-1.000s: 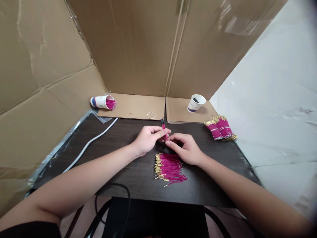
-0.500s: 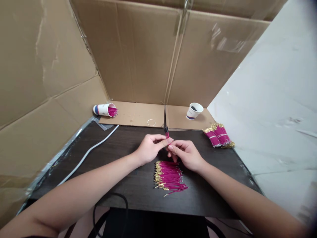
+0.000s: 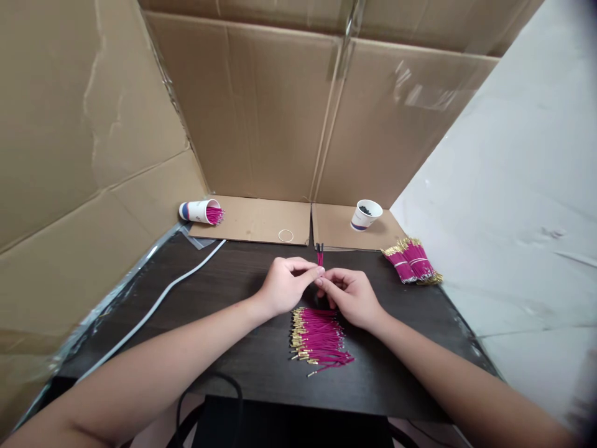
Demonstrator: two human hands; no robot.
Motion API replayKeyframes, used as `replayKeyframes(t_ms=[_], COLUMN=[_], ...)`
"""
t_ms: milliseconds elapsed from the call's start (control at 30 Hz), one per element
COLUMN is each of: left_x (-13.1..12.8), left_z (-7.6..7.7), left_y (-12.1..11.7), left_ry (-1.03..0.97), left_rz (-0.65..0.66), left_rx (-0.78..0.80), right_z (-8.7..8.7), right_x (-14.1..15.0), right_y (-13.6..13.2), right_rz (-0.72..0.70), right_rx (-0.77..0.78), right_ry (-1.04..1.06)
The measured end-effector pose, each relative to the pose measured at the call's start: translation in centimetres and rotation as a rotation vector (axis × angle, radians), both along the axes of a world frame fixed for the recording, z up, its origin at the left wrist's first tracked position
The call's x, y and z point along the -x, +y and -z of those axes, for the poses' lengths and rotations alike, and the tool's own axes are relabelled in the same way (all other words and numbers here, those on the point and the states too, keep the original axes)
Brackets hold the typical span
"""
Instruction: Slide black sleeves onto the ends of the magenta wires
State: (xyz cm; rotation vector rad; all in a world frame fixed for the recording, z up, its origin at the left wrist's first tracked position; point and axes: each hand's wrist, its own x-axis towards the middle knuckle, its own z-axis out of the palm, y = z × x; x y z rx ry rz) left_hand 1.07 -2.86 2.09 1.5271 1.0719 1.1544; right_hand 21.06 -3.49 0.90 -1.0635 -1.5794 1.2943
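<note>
A few short magenta wires (image 3: 319, 256) with black caps on their upper ends stand upright between my hands. My left hand (image 3: 290, 283) pinches them between thumb and fingers. Thumb and fingertips of my right hand (image 3: 349, 294) press together at the lower part of the same wires, touching the left fingertips; the wires' lower ends are hidden. Just below my hands, a loose pile of magenta wires (image 3: 319, 336) lies on the dark table, gold terminals toward the left and silvery tips toward the right.
A paper cup (image 3: 198, 211) lies on its side at the back left, magenta wires poking out. Another cup (image 3: 367, 215) stands upright with small black pieces inside. Banded wire bundles (image 3: 413, 261) lie at right. A rubber band (image 3: 286, 236) rests on cardboard; a white cable (image 3: 158, 302) crosses the left side.
The black-capped wires have turned from a slight tilt to nearly upright, their capped ends now spread a little apart. Both hands stay closed at almost the same place; the view has shifted slightly.
</note>
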Motion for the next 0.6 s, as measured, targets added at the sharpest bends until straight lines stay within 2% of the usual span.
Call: replayKeyframes(t_ms=[100, 200, 267, 367, 467, 600], left_x=[0.2, 1.5, 3.0, 5.5, 7.4, 8.2], left_z=[-0.1, -0.6, -1.6, -3.4, -4.7, -4.5], left_y=[0.3, 2.6, 5.4, 10.6, 15.4, 19.3], left_ry=[0.017, 0.073, 0.22, 0.577, 0.686, 0.781], left_rz=[-0.019, -0.106, -0.189, -0.404, -0.492, -0.581], left_rx=[-0.013, -0.006, 0.003, 0.088, 0.127, 0.173], right_z=[0.2, 0.5, 0.7, 1.1, 1.2, 1.2], right_x=[0.0, -0.3, -0.6, -1.0, -1.3, -1.7], right_y=[0.0, 0.4, 0.9, 1.8, 2.5, 2.9], right_rz=[-0.008, -0.003, 0.022, 0.042, 0.039, 0.029], right_rx=[-0.014, -0.022, -0.027, -0.04, -0.031, -0.049], right_ry=[-0.011, -0.039, -0.058, -0.071, -0.085, -0.1])
